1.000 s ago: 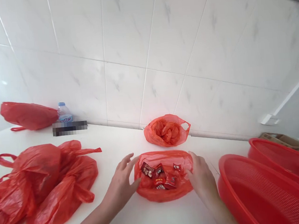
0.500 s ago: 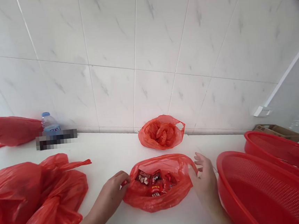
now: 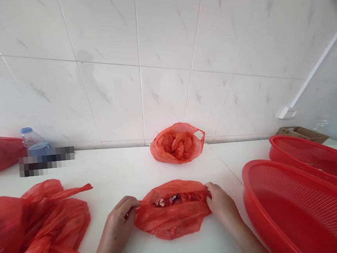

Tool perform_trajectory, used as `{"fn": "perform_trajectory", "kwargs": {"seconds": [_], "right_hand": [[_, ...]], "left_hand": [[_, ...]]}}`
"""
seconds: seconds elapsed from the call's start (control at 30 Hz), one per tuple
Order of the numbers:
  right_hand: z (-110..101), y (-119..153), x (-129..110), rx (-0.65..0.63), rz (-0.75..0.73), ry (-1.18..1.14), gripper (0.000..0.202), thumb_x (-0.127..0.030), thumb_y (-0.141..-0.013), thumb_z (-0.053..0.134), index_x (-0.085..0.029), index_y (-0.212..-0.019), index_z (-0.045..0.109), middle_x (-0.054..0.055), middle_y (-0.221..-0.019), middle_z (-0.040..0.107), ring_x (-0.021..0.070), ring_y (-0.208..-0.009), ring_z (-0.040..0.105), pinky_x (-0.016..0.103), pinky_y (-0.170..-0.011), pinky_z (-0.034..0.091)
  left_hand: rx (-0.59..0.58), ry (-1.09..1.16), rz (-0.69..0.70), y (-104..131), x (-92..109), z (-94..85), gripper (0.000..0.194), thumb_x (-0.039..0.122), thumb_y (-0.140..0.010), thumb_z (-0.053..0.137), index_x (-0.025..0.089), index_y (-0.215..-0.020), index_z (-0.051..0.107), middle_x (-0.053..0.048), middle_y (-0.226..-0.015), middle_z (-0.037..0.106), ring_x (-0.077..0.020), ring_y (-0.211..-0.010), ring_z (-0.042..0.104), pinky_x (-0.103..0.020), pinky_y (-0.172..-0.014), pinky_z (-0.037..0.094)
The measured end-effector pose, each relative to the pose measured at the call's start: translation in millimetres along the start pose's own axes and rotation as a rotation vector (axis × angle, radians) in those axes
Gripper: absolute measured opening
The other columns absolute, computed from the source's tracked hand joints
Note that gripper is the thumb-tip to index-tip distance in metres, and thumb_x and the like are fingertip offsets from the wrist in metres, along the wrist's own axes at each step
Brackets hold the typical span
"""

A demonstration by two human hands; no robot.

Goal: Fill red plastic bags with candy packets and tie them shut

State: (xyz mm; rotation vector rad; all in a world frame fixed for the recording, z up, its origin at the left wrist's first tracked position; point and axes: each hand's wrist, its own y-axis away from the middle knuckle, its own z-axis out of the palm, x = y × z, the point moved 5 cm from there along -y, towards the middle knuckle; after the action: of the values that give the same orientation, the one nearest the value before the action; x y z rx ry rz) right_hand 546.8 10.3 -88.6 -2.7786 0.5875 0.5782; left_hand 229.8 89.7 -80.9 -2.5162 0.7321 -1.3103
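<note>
In front of me on the white table lies a red plastic bag (image 3: 173, 218), its mouth drawn into a narrow slit. Through the slit several small wrapped packets (image 3: 175, 199) show, mostly dark red with some white. My left hand (image 3: 120, 219) pinches the bag's left end between thumb and fingers. On the opposite end my right hand (image 3: 222, 202) is closed around the bag's edge, with its fingertips partly hidden by the plastic.
Behind stands another red bag (image 3: 177, 143) stuffed with crumpled red bags. Knotted red bags (image 3: 52, 219) lie at left, a water bottle (image 3: 35, 142) beyond. Two red plastic baskets (image 3: 293, 206) fill the right side, with a cardboard box (image 3: 303, 133) behind them. A tiled wall (image 3: 116, 103) borders the table.
The bag's wide round mouth has been pulled into a narrow slit, covering most of the packets. My right hand, open before, has closed on the bag's right edge. The view has shifted slightly.
</note>
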Motion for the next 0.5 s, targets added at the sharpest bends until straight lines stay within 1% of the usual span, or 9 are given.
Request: {"fn": "perform_trajectory", "kwargs": {"seconds": [0.07, 0.13, 0.2, 0.27, 0.3, 0.37, 0.43, 0.5], "right_hand": [[-1.7, -1.1, 0.4, -0.018, 0.043, -0.168, 0.017, -0.016, -0.079, 0.04, -0.023, -0.083, 0.055, 0.001, -0.078, 0.063, 0.0162, -0.067, 0.059, 0.026, -0.057, 0.04], [-9.8, -1.9, -2.8, 0.03, 0.067, -0.403, 0.008, -0.026, -0.08, 0.046, -0.023, -0.083, 0.053, -0.001, -0.072, 0.059, 0.0159, -0.065, 0.057, 0.027, -0.059, 0.042], [-20.1, -2.5, -8.1, 0.07, 0.053, -0.665, 0.018, -0.035, -0.077, 0.054, -0.022, -0.09, 0.051, -0.003, -0.071, 0.055, 0.0155, -0.066, 0.055, 0.028, -0.063, 0.044], [-31.1, -2.1, -14.1, 0.071, 0.015, -0.879, 0.027, -0.038, -0.075, 0.058, -0.021, -0.094, 0.05, -0.003, -0.073, 0.052, 0.0142, -0.067, 0.053, 0.027, -0.064, 0.045], [-37.5, -1.2, -17.1, 0.073, -0.004, -0.948, 0.028, -0.038, -0.075, 0.06, -0.021, -0.095, 0.049, -0.003, -0.074, 0.052, 0.0135, -0.067, 0.053, 0.027, -0.064, 0.045], [-52.8, 2.2, -22.9, 0.119, -0.038, -1.0, 0.029, -0.036, -0.074, 0.062, -0.021, -0.095, 0.05, -0.003, -0.075, 0.051, 0.0127, -0.069, 0.052, 0.026, -0.065, 0.045], [-70.4, 7.5, -31.5, 0.199, -0.067, -0.961, 0.028, -0.033, -0.074, 0.062, -0.022, -0.097, 0.051, -0.003, -0.076, 0.05, 0.0125, -0.07, 0.051, 0.026, -0.066, 0.045], [-89.4, 13.7, -45.3, 0.282, -0.101, -0.897, 0.027, -0.03, -0.075, 0.06, -0.022, -0.099, 0.052, -0.001, -0.08, 0.051, 0.0131, -0.073, 0.053, 0.026, -0.067, 0.046]], "left_hand": [[0.019, 0.016, -0.018, 0.1, -2.6, 1.5, 0.016, 0.022, -0.083, 0.043, 0.023, -0.078, 0.058, -0.001, -0.086, 0.064, -0.0164, -0.077, 0.06, -0.024, -0.063, 0.046], [0.067, 0.03, -0.024, -0.5, -2.2, -0.9, 0.014, 0.024, -0.083, 0.046, 0.024, -0.081, 0.059, -0.001, -0.088, 0.065, -0.016, -0.076, 0.06, -0.023, -0.061, 0.046], [0.127, 0.042, -0.028, -1.5, 0.5, -6.2, 0.012, 0.026, -0.083, 0.048, 0.024, -0.084, 0.059, -0.001, -0.088, 0.064, -0.0151, -0.073, 0.059, -0.023, -0.061, 0.046], [0.18, 0.061, -0.036, -4.0, 5.0, -12.9, 0.011, 0.029, -0.083, 0.049, 0.024, -0.086, 0.059, -0.001, -0.087, 0.063, -0.0147, -0.072, 0.058, -0.024, -0.062, 0.047], [0.203, 0.073, -0.041, -6.1, 8.2, -16.4, 0.01, 0.03, -0.083, 0.05, 0.024, -0.086, 0.059, -0.001, -0.086, 0.063, -0.0148, -0.073, 0.058, -0.025, -0.063, 0.047], [0.244, 0.102, -0.039, -12.3, 17.0, -23.6, 0.011, 0.031, -0.083, 0.051, 0.024, -0.086, 0.059, -0.001, -0.088, 0.063, -0.0155, -0.076, 0.058, -0.026, -0.065, 0.048], [0.269, 0.134, -0.025, -21.3, 29.9, -30.2, 0.012, 0.032, -0.082, 0.052, 0.023, -0.086, 0.059, -0.003, -0.094, 0.063, -0.0167, -0.082, 0.059, -0.027, -0.067, 0.048], [0.286, 0.168, -0.006, -31.8, 47.4, -36.4, 0.014, 0.033, -0.082, 0.052, 0.023, -0.089, 0.061, -0.004, -0.101, 0.062, -0.0181, -0.089, 0.059, -0.028, -0.07, 0.049]]}}
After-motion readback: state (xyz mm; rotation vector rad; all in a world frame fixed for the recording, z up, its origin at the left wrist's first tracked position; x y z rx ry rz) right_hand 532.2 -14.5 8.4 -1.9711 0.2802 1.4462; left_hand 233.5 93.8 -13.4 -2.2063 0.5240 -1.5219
